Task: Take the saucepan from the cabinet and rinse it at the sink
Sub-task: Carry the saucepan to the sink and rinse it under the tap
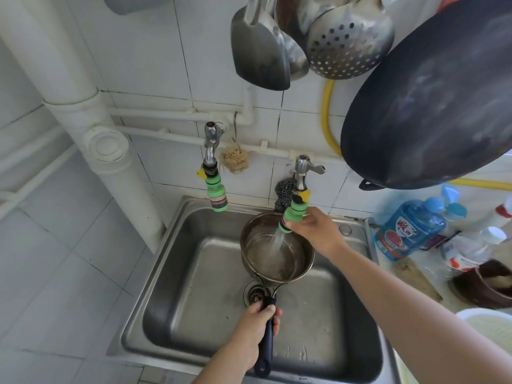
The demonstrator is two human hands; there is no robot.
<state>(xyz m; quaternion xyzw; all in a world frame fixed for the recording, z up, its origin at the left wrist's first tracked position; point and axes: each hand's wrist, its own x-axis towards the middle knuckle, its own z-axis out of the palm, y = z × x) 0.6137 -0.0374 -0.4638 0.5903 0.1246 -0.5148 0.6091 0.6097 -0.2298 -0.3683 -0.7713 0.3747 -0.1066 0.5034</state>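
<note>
Over the basin: the saucepan (277, 249) hangs above the steel sink (166, 286), at 12 o'clock from the drain (253, 295), tilted slightly, with water pooled inside.
Left hand (256, 328): clenched around the saucepan's dark handle, at 6 o'clock from the bowl.
Right hand (315, 231): fingers gripping the green nozzle (291, 214) of the right tap (302, 170), at 1 o'clock from the saucepan.
Water: sprays from the nozzle into the bowl.
Wok (432, 98): hangs on the tiled wall at 2 o'clock.
</note>
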